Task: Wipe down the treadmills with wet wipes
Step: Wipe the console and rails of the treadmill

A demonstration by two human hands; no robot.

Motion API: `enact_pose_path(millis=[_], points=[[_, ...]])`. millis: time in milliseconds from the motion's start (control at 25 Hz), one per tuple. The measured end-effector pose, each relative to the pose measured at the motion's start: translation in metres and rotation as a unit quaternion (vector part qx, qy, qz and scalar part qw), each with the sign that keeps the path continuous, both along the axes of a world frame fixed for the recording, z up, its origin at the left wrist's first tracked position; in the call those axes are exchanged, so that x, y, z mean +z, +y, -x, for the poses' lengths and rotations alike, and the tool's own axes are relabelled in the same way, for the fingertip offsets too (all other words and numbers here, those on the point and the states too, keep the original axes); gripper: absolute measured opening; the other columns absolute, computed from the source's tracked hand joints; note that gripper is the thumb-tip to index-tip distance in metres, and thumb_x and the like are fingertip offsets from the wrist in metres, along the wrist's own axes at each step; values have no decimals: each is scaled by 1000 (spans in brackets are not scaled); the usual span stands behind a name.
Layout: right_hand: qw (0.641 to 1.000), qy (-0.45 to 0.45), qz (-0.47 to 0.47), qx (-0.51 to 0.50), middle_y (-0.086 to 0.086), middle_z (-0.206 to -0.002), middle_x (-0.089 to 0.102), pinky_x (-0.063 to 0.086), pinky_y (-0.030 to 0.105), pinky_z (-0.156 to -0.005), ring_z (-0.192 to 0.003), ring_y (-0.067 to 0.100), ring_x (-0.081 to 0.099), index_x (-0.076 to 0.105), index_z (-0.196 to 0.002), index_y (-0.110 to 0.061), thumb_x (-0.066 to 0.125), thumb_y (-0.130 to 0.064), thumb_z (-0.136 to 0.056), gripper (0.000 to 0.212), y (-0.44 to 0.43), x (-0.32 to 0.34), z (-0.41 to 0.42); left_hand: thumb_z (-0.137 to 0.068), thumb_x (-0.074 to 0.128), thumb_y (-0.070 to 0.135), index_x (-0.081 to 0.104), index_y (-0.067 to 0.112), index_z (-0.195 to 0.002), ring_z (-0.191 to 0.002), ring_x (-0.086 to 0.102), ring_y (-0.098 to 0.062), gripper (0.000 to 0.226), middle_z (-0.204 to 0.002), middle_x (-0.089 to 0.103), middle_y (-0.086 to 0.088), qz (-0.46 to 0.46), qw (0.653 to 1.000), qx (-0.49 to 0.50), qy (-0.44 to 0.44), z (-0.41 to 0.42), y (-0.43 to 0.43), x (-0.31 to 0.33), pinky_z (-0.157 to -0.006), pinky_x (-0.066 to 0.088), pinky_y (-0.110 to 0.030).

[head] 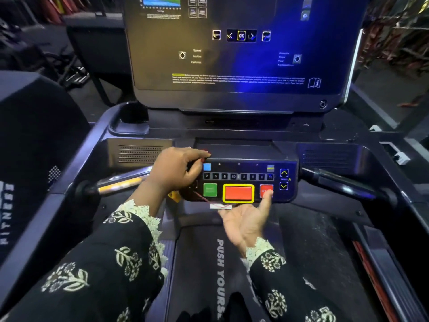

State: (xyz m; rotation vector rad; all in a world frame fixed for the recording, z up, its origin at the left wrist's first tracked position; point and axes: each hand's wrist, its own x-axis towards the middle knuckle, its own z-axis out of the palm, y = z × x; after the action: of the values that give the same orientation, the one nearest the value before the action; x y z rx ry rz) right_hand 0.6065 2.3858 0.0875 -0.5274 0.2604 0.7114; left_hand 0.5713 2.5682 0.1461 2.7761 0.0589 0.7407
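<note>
Treadmill: the person stands on the treadmill (pixel 348 159) and looks down at its keypad (pixel 241 181), which sits in the centre of the view; no wipe can be seen anywhere.
Keypad: a dark block with a row of number keys, a green key (pixel 210 189), a big red key in a yellow frame (pixel 238 193) and a round red key (pixel 266 190) at its 4 o'clock corner.
Left hand: the left hand (pixel 173 170) lies at 9 o'clock of the keypad, fingers curled together over its upper left edge; I cannot tell if something small is pinched inside. It seems to steady the block, or to rub this corner.
Right hand: the right hand (pixel 243 223) is below the keypad at 6 o'clock, palm turned up, fingers apart and holding nothing; one finger touches the round red key, probably pressing or rubbing it.
Cord: a thin red cord (pixel 201 196) goes from the left side of the keypad down to a white tag (pixel 220 206) just under the big red key, likely the safety clip.
Handles: two dark grips stand out of the keypad, the left grip (pixel 116 185) at 9 o'clock and the right grip (pixel 343 182) at 3 o'clock.
Screen: the screen (pixel 241 47) rises at 12 o'clock, lit, with menu icons.
Belt: the belt (pixel 301 252) runs at 6 o'clock under the sleeves.
Judgement: with no wipe visible, the wiping of this keypad looks not yet properly begun.
</note>
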Motion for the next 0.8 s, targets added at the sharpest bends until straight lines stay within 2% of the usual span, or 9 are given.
enact_pose_path(millis=[120, 280, 360, 440, 520, 600, 680, 800], points=[[999, -24, 11, -22, 18, -129, 59, 44, 52, -95, -119, 35, 56, 50, -134, -11, 32, -73, -83, 82, -2, -2, 7, -81, 42, 37, 74, 24, -107, -93, 70, -16, 44, -103, 74, 3, 59, 998, -1, 5, 12, 16, 1, -78, 54, -28], [993, 6, -6, -115, 12, -129, 61, 43, 53, -99, -117, 33, 57, 52, -135, -20, 35, -66, -89, 67, 38, 2, 14, -79, 41, 41, 75, 25, -106, -100, 68, -13, 46, -104, 74, 2, 131, 991, 10, 2, 13, 14, 0, -87, 51, -27], [995, 44, 6, -95, 10, -122, 65, 43, 51, -97, -111, 32, 60, 57, -130, -21, 37, -69, -86, 68, 66, 7, 26, -79, 43, 39, 75, 23, -106, -102, 67, -11, 44, -105, 74, 2, 157, 988, 13, -3, 14, 11, -3, -90, 50, -26], [997, 53, 5, -59, 10, -106, 70, 47, 48, -83, -94, 32, 64, 63, -117, -19, 36, -74, -82, 70, 79, 12, 35, -81, 47, 32, 74, 24, -106, -106, 65, -10, 38, -107, 73, 2, 160, 987, 17, 0, 15, 12, -5, -93, 49, -26], [998, 57, -3, -40, 15, -101, 69, 49, 52, -80, -87, 34, 63, 65, -109, -14, 39, -76, -79, 74, 82, 17, 39, -82, 49, 28, 74, 24, -107, -107, 65, -11, 35, -108, 73, 2, 155, 988, 19, 4, 14, 13, -6, -94, 49, -28], [997, 66, -1, -33, 18, -102, 68, 46, 57, -89, -89, 36, 62, 66, -105, -11, 44, -73, -80, 71, 82, 18, 38, -82, 50, 28, 74, 23, -106, -105, 66, -13, 35, -107, 73, 2, 157, 987, 23, -1, 14, 11, -6, -92, 49, -28], [997, 67, 21, -18, 20, -107, 68, 44, 59, -94, -98, 38, 62, 65, -110, -9, 49, -69, -82, 68, 81, 16, 36, -82, 51, 28, 74, 21, -106, -105, 66, -14, 34, -106, 73, 2, 154, 988, 28, -11, 16, 6, -5, -91, 47, -24], [993, 88, 79, -16, 22, -118, 64, 52, 53, -90, -108, 41, 61, 59, -122, -5, 64, -54, -82, 64, 72, 14, 33, -82, 51, 31, 74, 21, -105, -100, 67, -16, 34, -103, 74, 3, 143, 989, 36, -15, 19, 2, -3, -86, 48, -25]])
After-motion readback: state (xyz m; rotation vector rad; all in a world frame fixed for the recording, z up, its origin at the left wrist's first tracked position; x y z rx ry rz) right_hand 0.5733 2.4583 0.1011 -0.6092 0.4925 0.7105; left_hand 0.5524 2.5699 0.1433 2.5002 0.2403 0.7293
